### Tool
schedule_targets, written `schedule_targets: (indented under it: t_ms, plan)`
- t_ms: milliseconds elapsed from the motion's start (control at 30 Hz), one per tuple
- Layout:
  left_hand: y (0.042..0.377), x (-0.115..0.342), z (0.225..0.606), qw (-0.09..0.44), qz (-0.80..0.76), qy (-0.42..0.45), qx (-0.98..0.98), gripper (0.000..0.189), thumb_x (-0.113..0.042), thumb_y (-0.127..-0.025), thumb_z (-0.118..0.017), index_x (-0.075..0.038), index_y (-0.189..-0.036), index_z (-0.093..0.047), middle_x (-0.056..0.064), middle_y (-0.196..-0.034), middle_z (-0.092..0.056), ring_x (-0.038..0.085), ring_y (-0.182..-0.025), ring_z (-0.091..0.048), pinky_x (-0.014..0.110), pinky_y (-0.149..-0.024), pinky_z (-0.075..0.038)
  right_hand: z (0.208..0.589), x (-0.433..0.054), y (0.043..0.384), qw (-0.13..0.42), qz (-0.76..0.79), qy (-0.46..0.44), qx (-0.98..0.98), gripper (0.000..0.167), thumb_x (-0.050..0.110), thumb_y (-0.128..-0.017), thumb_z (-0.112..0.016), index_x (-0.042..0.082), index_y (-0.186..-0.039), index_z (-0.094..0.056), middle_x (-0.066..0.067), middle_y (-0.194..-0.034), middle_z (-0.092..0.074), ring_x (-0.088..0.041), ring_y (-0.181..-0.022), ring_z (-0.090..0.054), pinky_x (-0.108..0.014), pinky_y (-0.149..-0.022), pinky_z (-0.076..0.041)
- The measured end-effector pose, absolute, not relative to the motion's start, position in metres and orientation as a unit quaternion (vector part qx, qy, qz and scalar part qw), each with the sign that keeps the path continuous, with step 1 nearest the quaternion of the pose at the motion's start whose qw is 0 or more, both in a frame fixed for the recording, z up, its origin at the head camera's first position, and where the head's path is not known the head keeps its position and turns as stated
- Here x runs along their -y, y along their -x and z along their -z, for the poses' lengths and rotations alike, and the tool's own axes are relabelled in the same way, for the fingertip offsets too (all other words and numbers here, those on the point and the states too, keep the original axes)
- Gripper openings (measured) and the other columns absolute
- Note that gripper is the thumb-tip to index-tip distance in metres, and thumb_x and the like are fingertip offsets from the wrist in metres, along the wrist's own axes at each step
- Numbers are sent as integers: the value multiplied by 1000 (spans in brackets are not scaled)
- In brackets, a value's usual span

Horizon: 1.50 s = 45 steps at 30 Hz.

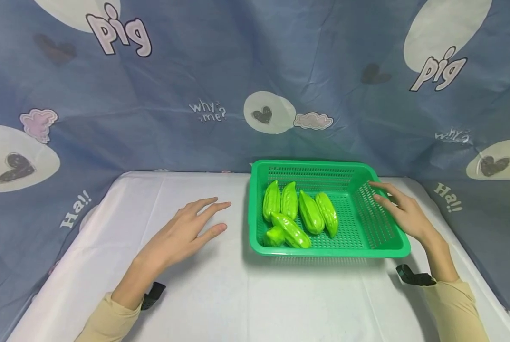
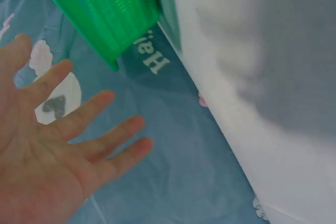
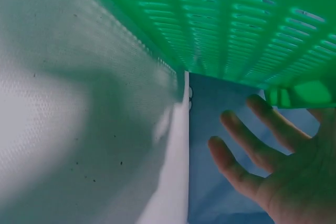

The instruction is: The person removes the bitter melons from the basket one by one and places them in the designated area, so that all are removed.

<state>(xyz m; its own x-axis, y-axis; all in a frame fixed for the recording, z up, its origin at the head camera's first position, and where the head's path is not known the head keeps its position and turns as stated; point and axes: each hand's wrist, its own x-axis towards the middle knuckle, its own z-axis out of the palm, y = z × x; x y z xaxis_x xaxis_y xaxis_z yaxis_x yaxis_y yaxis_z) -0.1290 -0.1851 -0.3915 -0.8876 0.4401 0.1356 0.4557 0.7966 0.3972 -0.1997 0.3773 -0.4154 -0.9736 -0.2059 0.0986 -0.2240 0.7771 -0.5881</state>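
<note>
A green plastic basket [image 1: 327, 253] stands on the white table, tilted slightly in view. Several glossy green bitter melons [image 1: 311, 213] lie in its left and middle part; one in the front left corner is partly covered by another. My left hand [image 1: 182, 232] hovers left of the basket, fingers spread, holding nothing; the left wrist view shows its bare palm [image 2: 47, 156]. At the basket's right rim is my right hand [image 1: 402, 213], thumb and forefinger reaching over the edge. In the right wrist view its fingers [image 3: 239, 174] are spread and loosely bent beside the basket's wall.
A white cloth covers the table [image 1: 306, 304]. Behind and at both sides hangs a blue printed curtain [image 1: 186, 71], close to the basket's back edge. Black straps [image 1: 415, 276] are worn at both wrists, next to beige sleeves.
</note>
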Motion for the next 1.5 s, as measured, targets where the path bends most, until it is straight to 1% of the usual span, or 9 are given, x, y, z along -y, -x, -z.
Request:
schedule_targets:
  t_ms: [267, 467, 567, 700, 800, 1033, 1200, 1400, 1500]
  plan:
    - [128, 159, 388, 72, 226, 288, 928, 49, -48, -110, -58, -33, -156, -55, 2, -159, -57, 32, -147, -56, 64, -121, -44, 421, -382, 204, -8, -351, -111, 930, 54, 41, -116, -45, 26, -168, -40, -21, -174, -36, -62, -151, -38, -84, -109, -34]
    - [129, 133, 388, 126, 238, 332, 904, 44, -39, -107, -67, -29, -150, -62, 3, -151, -63, 29, -141, -60, 58, -118, -49, 427, -386, 211, -19, -397, -107, 911, 52, 40, -116, -44, 26, -166, -42, -18, -175, -35, -52, -153, -38, -77, -114, -35]
    - [129, 122, 389, 129, 236, 345, 899, 46, -39, -107, -67, -28, -152, -60, 2, -150, -63, 27, -140, -61, 57, -119, -49, 430, -386, 213, -29, -437, -113, 892, 52, 35, -117, -45, 22, -167, -41, -19, -176, -30, -52, -154, -34, -76, -116, -32]
    - [128, 112, 392, 129, 229, 357, 896, 48, -40, -108, -66, -26, -153, -58, 1, -149, -64, 26, -140, -61, 60, -121, -47, 432, -386, 213, -38, -465, -117, 877, 52, 32, -116, -45, 20, -167, -39, -21, -178, -22, -56, -158, -25, -82, -117, -25]
    - [127, 108, 393, 137, 223, 365, 893, 46, -40, -107, -68, -27, -150, -61, 0, -146, -65, 25, -138, -63, 62, -118, -49, 432, -387, 213, -42, -460, -118, 879, 54, 34, -117, -44, 22, -169, -36, -22, -179, -19, -61, -155, -27, -85, -116, -24]
    - [129, 103, 397, 135, 207, 377, 892, 42, -44, -104, -71, -30, -143, -65, -4, -137, -70, 24, -134, -63, 49, -111, -52, 434, -386, 213, -42, -463, -109, 879, 53, 35, -117, -43, 22, -168, -37, -20, -179, -22, -56, -153, -31, -82, -118, -26]
    - [131, 98, 399, 144, 194, 380, 893, 39, -45, -104, -70, -28, -139, -68, -4, -133, -73, 27, -133, -64, 51, -115, -50, 437, -387, 214, -33, -467, -115, 876, 53, 33, -118, -42, 20, -169, -36, -21, -179, -22, -57, -156, -26, -83, -116, -25]
    - [133, 89, 401, 151, 169, 385, 895, 36, -46, -104, -69, -26, -134, -72, 2, -137, -72, 41, -142, -58, 60, -120, -46, 438, -387, 213, -28, -473, -115, 873, 53, 33, -117, -42, 19, -168, -37, -19, -179, -23, -55, -160, -21, -82, -117, -24]
    - [134, 88, 401, 148, 165, 384, 896, 36, -48, -105, -68, -26, -134, -73, 1, -138, -73, 42, -145, -56, 59, -123, -43, 439, -387, 214, -27, -474, -115, 872, 53, 32, -117, -42, 19, -169, -37, -19, -179, -23, -55, -160, -21, -81, -116, -25]
